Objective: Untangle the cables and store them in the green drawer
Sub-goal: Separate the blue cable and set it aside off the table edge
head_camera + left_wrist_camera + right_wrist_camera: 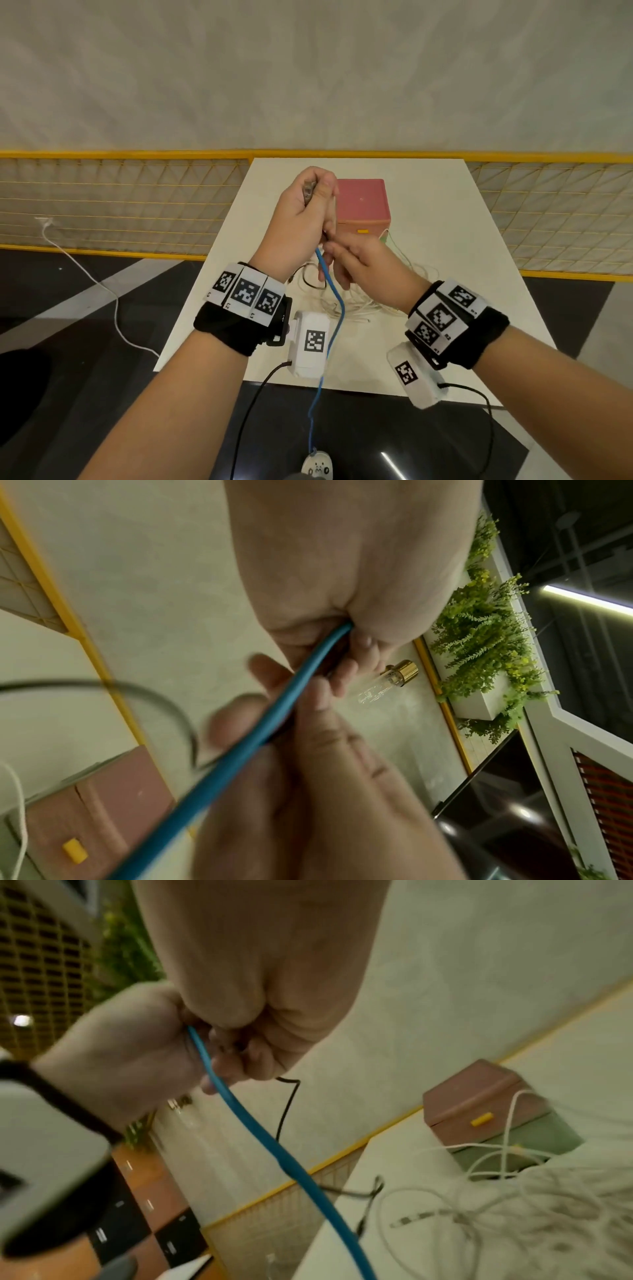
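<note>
Left hand: the person's left hand [301, 222] is sitting raised just above the centre of the head view, its fingers curling tight round the long blue round rubber-coated cable [337, 310], with a greyish end piece poking out of the top of the fist.

Right hand: the right hand [366, 265] is reaching in directly below the left, at the middle of the frame, its fingertips closing on a thin black wire [286, 1110] right beside the blue cable; whether it is also pinching the blue one, I cannot tell.

Blue cable: it is hanging down from the left fist, passing the wrist cameras and trailing off the near table edge toward the bottom centre of the head view.

White cables: a loose tangle of thin white cords [346, 298] is lying on the white rectangular table [462, 240], in the middle of the frame behind the hands, with one strand running up against the drawer unit.

Drawer unit: the small plastic box with a pink top section and yellow tab [363, 205] is standing at the centre of the table beyond the hands; its pale green lower drawer [534, 1139] is showing at the right of the right wrist view.

Contents: the green drawer's inside is not showing in any view, and I cannot tell whether it is open.

Progress: judging from this, the work is looking early; one cable is being separated, nothing is visibly stored, and the white heap is awaiting sorting.
</note>
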A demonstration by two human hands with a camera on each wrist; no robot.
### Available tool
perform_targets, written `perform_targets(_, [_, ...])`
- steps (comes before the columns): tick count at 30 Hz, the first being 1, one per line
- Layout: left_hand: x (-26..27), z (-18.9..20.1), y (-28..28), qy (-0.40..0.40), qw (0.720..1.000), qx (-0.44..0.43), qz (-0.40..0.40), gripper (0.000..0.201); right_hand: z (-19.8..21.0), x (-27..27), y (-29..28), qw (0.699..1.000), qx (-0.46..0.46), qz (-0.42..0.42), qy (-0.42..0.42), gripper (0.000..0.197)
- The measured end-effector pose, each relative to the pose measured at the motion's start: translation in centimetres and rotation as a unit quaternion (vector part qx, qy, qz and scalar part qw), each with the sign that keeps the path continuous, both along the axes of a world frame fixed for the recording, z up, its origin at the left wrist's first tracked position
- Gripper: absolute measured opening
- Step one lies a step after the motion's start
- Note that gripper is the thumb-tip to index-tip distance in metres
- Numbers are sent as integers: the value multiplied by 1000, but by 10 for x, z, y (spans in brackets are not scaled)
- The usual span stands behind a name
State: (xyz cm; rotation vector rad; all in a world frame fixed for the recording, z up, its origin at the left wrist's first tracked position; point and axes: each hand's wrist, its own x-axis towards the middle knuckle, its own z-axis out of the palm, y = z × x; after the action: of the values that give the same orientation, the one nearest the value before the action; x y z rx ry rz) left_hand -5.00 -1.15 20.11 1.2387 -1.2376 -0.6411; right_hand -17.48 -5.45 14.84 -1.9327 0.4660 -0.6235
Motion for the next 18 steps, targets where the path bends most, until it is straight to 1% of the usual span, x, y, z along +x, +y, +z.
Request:
perform_targets(2, [3, 3, -3, 3, 1000, -19, 16, 27, -14, -2, 3, 999, -6, 19, 28, 23])
perform_targets(4, [6, 6, -4, 3, 999, -30, 26, 25, -29, -2, 4, 998, 17, 23, 47, 25])
perform_targets(6, [7, 8, -5, 21, 999, -42, 27, 24, -44, -4, 2, 996, 22, 25, 83, 27])
perform_targets(11, [12, 20, -3, 56, 996, -73, 17, 28, -88, -13, -1, 976, -31, 65, 204, 29])
perform_targets(14, [11, 19, 0, 66, 997, -38, -13, 27, -94, -14, -5, 961, -52, 96, 252, 30])
perform_targets(18, [11, 8, 6, 63, 997, 20, -43, 27, -88, -10, -4, 918, -78, 196, 335, 29])
